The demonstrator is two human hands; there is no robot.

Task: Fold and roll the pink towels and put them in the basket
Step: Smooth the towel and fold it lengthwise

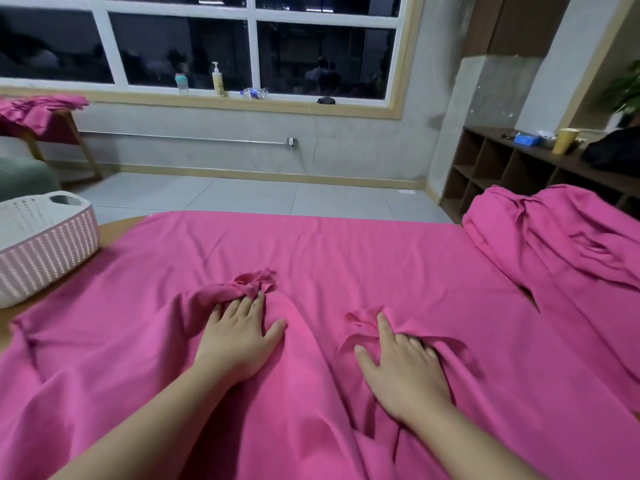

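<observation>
Spread wide across the lower two thirds of the frame: a pink towel (346,258), covering a round wooden table (117,225) whose edge shows only at left.

At lower centre, the left hand (239,337), palm down on the cloth, forearm running in from the bottom left corner. Thumb splayed to the right, fingers stretched forward and close together, fingertips (258,297) pressing the base of a bunched corner of fabric; flat rather than curled, gripping nothing.

To its right, the right hand (401,368), also palm down, forearm entering from the bottom right. Index finger pointing straight up-frame onto a small raised fold, thumb angled left, the remaining fingers bent at the knuckles and digging into a gather of cloth; pinching it or merely pressing, impossible to say.

At mid left, partly cut by the frame edge: a white woven-pattern basket (45,244) standing on the table, just beside the towel's left border.

At mid right: a heap of more pink towels (554,237), crumpled, lying against the spread one.

In the upper left: further pink cloth (41,109) draped over a wooden stand (81,142).
</observation>
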